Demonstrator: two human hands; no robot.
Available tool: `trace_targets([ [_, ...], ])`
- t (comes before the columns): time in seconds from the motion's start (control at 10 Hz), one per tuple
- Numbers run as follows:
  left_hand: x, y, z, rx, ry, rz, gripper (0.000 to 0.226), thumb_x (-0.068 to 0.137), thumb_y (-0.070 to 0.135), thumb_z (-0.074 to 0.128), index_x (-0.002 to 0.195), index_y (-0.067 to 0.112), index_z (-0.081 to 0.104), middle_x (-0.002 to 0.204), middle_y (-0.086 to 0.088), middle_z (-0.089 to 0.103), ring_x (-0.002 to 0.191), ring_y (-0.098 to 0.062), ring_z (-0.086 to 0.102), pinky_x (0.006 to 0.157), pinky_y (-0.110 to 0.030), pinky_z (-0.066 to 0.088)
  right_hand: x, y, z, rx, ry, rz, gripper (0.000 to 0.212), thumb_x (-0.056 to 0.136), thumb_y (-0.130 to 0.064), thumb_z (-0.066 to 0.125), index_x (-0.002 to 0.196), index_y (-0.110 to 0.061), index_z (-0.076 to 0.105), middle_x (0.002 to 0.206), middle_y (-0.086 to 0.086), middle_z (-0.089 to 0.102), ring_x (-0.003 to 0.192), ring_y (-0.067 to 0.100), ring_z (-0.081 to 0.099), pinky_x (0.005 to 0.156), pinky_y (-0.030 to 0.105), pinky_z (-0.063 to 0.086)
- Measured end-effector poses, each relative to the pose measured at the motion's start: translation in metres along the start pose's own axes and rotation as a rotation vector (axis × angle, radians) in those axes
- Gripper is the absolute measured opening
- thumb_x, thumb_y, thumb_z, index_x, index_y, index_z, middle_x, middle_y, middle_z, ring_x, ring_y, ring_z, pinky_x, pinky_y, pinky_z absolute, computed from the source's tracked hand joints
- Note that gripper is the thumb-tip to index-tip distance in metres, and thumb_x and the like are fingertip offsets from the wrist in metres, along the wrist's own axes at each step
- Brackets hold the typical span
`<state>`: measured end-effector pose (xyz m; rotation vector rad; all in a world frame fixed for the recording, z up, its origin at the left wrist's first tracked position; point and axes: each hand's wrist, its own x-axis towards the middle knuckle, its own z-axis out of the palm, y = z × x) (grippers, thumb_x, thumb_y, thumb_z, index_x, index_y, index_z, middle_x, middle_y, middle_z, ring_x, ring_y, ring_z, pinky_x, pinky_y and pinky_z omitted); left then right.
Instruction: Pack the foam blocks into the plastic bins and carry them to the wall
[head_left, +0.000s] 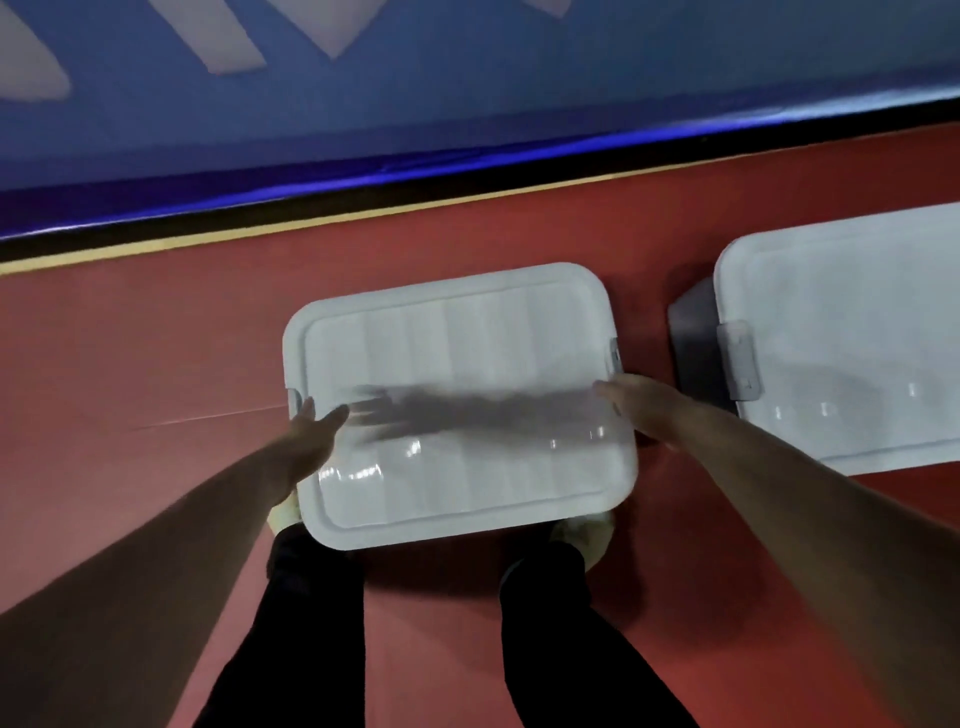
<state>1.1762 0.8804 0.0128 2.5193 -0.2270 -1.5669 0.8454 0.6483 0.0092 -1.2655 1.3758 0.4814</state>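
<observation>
A white-lidded plastic bin (457, 364) sits on the red floor just in front of my feet, its lid closed, so its contents are hidden. My left hand (311, 431) is at the bin's left edge near the grey latch, fingers straight. My right hand (636, 402) is at the bin's right edge below the other latch, fingers extended along the rim. Neither hand curls round anything. No foam blocks show.
A second closed bin (841, 332) with a grey latch stands to the right, a narrow gap between the two. Behind them runs a blue padded wall (467, 104) with a black and yellow base strip. The red floor (130, 353) stretches to the left.
</observation>
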Motion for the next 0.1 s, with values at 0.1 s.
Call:
trace_targets([
  [0.1,-0.0582,0.0370,-0.0162,-0.087,0.026,0.070,0.077,0.100,0.057,0.043,0.160,0.021,0.011,0.166,-0.006,0.012,0.151,-0.032,0.019,0.122,-0.050,0.015,-0.0594,-0.0365,-0.0226,0.099,0.067,-0.057,0.023,0.101,-0.041,0.050,0.095,-0.024,0.064,0.097,-0.001,0.062,0.088,0.014,0.054,0.086,0.029,0.043],
])
